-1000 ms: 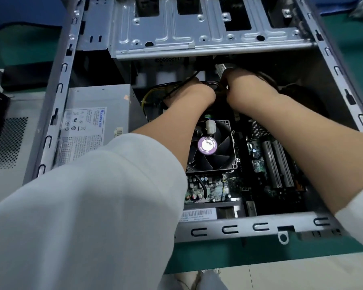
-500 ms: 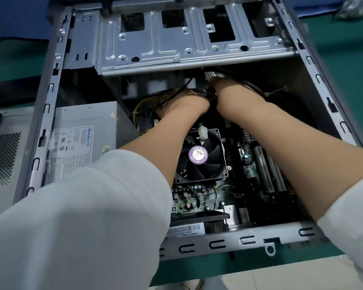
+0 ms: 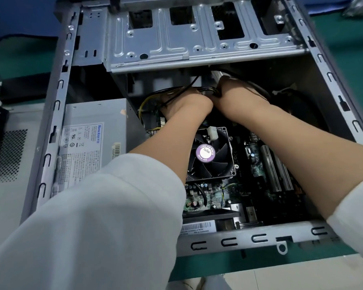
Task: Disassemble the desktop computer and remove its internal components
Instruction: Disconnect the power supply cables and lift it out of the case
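The open computer case [image 3: 50,130] lay on the green mat [image 3: 218,266]. Deep inside, beneath the drive cage [image 3: 197,38], the left hand [image 3: 187,103] and right hand [image 3: 237,95] were clenched around the cable bundle [image 3: 208,90], above the CPU fan [image 3: 208,153].

One computer case [image 3: 57,114], one power supply [image 3: 94,126], one cooler fan [image 3: 210,155], two hands [image 3: 187,103].
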The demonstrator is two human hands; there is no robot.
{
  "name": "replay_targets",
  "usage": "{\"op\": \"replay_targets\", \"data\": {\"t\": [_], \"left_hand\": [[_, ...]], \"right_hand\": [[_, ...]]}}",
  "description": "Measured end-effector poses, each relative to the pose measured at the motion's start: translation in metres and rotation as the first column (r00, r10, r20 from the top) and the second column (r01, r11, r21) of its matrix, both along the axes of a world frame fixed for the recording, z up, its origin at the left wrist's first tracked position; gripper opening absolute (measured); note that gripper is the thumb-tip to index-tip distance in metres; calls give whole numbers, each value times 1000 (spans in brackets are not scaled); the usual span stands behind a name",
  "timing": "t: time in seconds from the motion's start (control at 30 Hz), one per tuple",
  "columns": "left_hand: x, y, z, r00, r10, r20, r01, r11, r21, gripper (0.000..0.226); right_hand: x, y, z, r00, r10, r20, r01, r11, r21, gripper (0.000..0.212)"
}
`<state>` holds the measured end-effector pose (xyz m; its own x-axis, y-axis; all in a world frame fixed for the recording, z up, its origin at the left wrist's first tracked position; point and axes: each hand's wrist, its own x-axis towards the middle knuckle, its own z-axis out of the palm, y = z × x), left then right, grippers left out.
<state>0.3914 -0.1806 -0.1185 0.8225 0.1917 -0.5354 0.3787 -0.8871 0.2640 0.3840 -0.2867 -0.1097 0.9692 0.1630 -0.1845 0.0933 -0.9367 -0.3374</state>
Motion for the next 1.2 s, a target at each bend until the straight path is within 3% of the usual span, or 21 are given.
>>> {"op": "replay_targets", "data": {"t": [0.17,0.53,0.7,0.8,0.87,1.2], "left_hand": [[-4,1,-2,997,-4,82,11,996,-85,39],[4,0,-6,999,-45,-18,46,998,50,52],[7,-2,-8,998,-48,32,47,998,35,47],[7,-3,-8,999,-47,26,45,996,76,55],[6,-2,-9,997,-42,72,40,998,40,46],[11,-5,-9,997,-81,-14,82,992,96,41]], "right_hand": [[0,3,-1,1000,7,15,-6,998,-63,43],[3,7,4,998,19,-61,-26,993,-119,40],[4,7,16,994,-13,-112,-1,992,-123,37],[9,9,19,983,-97,-156,75,988,-138,49],[10,8,18,981,-117,-157,95,985,-144,55],[9,1,9,992,-40,-118,22,988,-154,65]]}}
